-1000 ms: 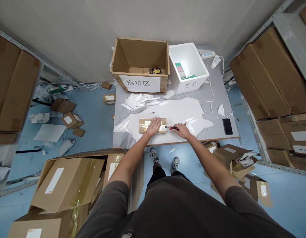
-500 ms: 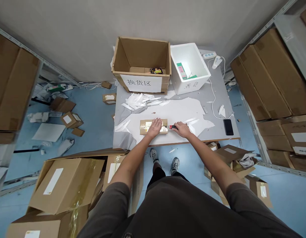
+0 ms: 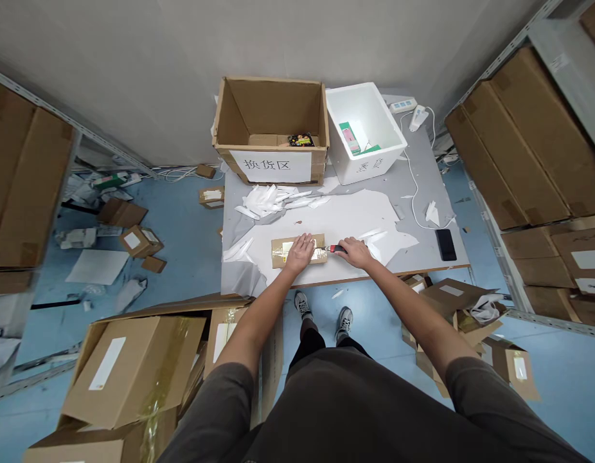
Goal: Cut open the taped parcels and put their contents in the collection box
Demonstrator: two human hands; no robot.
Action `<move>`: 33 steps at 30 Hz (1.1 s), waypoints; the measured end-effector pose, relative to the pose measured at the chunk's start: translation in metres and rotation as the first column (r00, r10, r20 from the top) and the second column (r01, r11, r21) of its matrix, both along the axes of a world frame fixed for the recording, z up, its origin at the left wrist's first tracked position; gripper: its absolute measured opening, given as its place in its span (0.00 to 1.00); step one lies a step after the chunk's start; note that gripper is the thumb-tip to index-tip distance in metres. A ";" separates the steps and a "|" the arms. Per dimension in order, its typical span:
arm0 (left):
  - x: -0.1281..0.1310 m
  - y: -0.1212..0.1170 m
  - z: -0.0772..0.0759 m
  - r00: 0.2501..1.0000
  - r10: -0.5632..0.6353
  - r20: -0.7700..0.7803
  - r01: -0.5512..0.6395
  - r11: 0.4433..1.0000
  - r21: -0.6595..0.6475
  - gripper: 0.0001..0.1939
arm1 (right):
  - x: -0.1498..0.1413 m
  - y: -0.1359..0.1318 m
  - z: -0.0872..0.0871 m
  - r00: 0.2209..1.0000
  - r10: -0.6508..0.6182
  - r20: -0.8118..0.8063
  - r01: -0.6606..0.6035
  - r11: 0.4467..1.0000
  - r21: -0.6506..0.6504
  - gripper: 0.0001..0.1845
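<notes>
A small brown cardboard box (image 3: 279, 254) with a white label and shiny tape lies on the white sheet near the table's front edge. My left hand (image 3: 301, 249) rests flat on top of it, fingers stretched out, covering part of the label. In my right hand (image 3: 355, 251) is a red and black utility knife (image 3: 337, 249), gripped by its handle. Its blade points left and meets the box's right end; how deep the tip sits I cannot tell. Crumpled white paper scraps (image 3: 266, 202) lie behind the box, and more lie under and beside my right hand.
Behind stand an open carton (image 3: 271, 119) with a paper sign and a white foam box (image 3: 369, 161) holding green items. A phone (image 3: 446, 245) and a white cable (image 3: 412, 180) lie at the right. Large cartons (image 3: 128, 373) stand at lower left; shelves flank both sides.
The knife blade stays at the box's right end with only slight movement, and my left hand keeps pressing on the top. The whole view has shifted slightly.
</notes>
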State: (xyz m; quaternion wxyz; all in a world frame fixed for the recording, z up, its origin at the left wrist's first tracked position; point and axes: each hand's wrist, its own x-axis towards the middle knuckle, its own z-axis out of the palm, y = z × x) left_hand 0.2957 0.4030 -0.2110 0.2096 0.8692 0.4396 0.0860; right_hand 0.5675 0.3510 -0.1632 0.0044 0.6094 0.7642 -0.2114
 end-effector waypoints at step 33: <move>0.001 0.000 0.002 1.000 0.029 -0.006 -0.029 1.000 -0.011 0.23 | 0.005 0.021 -0.007 0.999 0.037 -0.012 -0.036 0.999 0.023 0.21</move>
